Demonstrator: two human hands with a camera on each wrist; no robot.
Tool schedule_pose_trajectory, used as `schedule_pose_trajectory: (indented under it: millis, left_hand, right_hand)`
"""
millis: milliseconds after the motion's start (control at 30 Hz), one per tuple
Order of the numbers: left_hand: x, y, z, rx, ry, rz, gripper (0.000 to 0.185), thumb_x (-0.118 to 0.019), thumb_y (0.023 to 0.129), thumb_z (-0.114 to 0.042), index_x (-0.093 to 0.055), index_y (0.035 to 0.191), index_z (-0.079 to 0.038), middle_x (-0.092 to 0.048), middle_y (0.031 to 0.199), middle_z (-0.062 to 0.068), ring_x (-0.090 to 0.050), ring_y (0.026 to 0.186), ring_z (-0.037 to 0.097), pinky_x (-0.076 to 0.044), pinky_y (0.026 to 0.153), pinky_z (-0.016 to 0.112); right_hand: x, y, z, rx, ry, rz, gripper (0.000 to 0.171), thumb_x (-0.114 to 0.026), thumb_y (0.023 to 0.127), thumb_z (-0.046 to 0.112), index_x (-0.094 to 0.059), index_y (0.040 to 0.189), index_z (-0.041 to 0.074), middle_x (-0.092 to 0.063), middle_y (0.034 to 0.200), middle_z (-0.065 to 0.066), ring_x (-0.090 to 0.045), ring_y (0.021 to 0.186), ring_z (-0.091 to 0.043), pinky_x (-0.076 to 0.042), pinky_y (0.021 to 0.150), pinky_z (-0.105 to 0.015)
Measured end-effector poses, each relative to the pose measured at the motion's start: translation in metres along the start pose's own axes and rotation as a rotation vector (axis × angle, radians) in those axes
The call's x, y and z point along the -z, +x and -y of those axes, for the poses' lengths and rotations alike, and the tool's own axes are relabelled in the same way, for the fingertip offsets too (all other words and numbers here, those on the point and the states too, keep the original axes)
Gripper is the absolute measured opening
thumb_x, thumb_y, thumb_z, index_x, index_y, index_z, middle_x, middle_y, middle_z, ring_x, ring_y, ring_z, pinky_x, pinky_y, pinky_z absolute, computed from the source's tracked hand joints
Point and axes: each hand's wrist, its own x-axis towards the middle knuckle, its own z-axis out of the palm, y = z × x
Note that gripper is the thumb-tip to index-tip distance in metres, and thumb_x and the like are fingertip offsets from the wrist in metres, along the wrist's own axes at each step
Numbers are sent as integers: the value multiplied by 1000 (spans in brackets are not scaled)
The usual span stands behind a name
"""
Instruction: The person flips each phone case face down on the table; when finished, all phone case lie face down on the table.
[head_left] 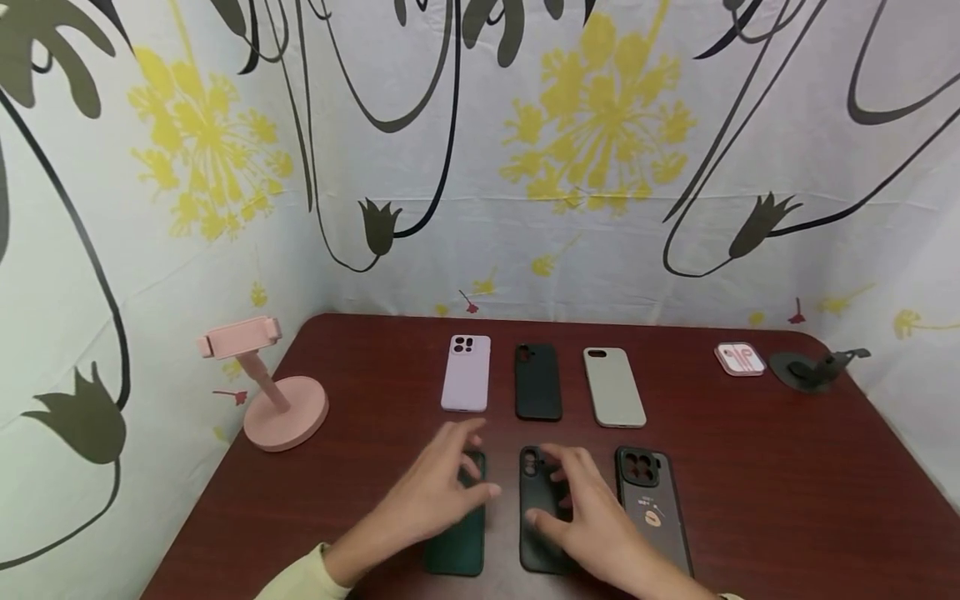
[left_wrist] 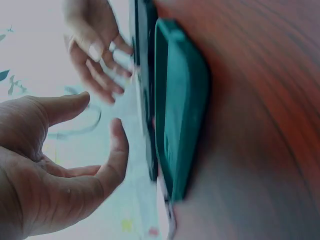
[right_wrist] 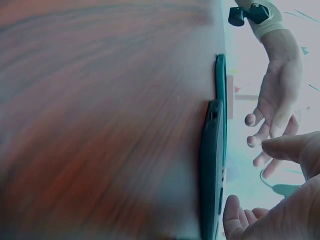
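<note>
A dark green phone case [head_left: 461, 546] lies on the table under my left hand [head_left: 435, 492]. That hand hovers with thumb and fingers apart, holding nothing; in the left wrist view a gap separates it from the green case [left_wrist: 192, 100]. My right hand [head_left: 588, 517] is likewise spread above a black phone case [head_left: 536, 546], whose lower right part it hides in the head view. The right wrist view has the thumb and fingertips beside the case [right_wrist: 212, 170], apparently without contact. Just right of that hand is a dark grey case [head_left: 667, 525] with a small printed picture.
Behind the hands lie a lilac phone case [head_left: 467, 379], a black one [head_left: 537, 387] and a pale grey-green one [head_left: 617, 392]. A pink phone stand [head_left: 285, 412] is at the left edge. Far right are a small pink-and-white square box [head_left: 740, 359] and a dark round-based stand [head_left: 806, 372].
</note>
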Motion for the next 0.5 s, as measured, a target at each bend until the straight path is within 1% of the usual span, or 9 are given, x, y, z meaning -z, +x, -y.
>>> schedule_pose_trajectory:
  millis: [100, 167, 200, 267, 333, 400, 467, 500]
  left_hand:
    - [16, -10, 9, 37, 32, -65, 85, -85, 92, -34, -40, 161, -14, -56, 140, 12, -65, 106, 15, -56, 71, 22]
    - [26, -16, 17, 84, 48, -96, 85, -85, 91, -35, -41, 160, -14, -58, 138, 10, -65, 106, 14, -56, 74, 24]
    - [30, -19, 21, 112, 48, -100, 85, -85, 91, -35, -41, 160, -15, -59, 137, 10, -65, 105, 14, -56, 76, 26]
    - [36, -24, 30, 163, 24, -81, 85, -85, 91, -35, -41, 160, -14, -60, 137, 10, -65, 105, 13, -56, 79, 30]
    - [40, -29, 37, 203, -23, -40, 85, -84, 93, -35, -39, 161, -12, -61, 137, 11, -66, 105, 14, -57, 80, 33]
    - [41, -32, 42, 219, -77, 6, 85, -83, 94, -35, -38, 161, -10, -60, 138, 14, -67, 105, 16, -58, 78, 34]
    - [39, -35, 45, 222, -112, 35, 86, -82, 94, -35, -37, 161, -8, -60, 139, 16, -68, 105, 17, -59, 77, 34]
    - [37, -36, 45, 220, -119, 45, 86, -82, 94, -35, -37, 161, -7, -60, 139, 17, -68, 105, 17, -59, 78, 34]
  right_hand:
    - [-7, 3, 4, 33, 88, 34, 79, -88, 89, 25, -46, 155, 14, -51, 142, -14, -58, 121, -25, -57, 81, -24]
    - [-12, 5, 9, 42, 141, 71, 78, -86, 90, 24, -45, 155, 12, -52, 142, -16, -58, 121, -27, -58, 82, -25]
    - [-14, 5, 11, 40, 170, 93, 77, -86, 91, 24, -44, 156, 12, -52, 142, -16, -59, 121, -27, -58, 82, -25]
    - [-18, 7, 16, 25, 227, 146, 77, -84, 93, 24, -43, 157, 11, -53, 143, -16, -60, 122, -28, -59, 83, -27]
    - [-22, 7, 20, 8, 298, 194, 79, -82, 94, 23, -40, 159, 10, -51, 147, -18, -61, 124, -32, -60, 85, -30]
    - [-26, 8, 23, -18, 366, 240, 81, -81, 95, 24, -36, 161, 8, -49, 152, -20, -60, 130, -35, -60, 90, -34]
    - [-31, 9, 25, -43, 428, 269, 84, -79, 96, 24, -32, 163, 4, -44, 158, -23, -57, 135, -38, -60, 95, -40]
    - [-34, 10, 25, -61, 442, 279, 85, -79, 97, 25, -31, 163, 3, -43, 159, -24, -56, 136, -38, -60, 95, -40]
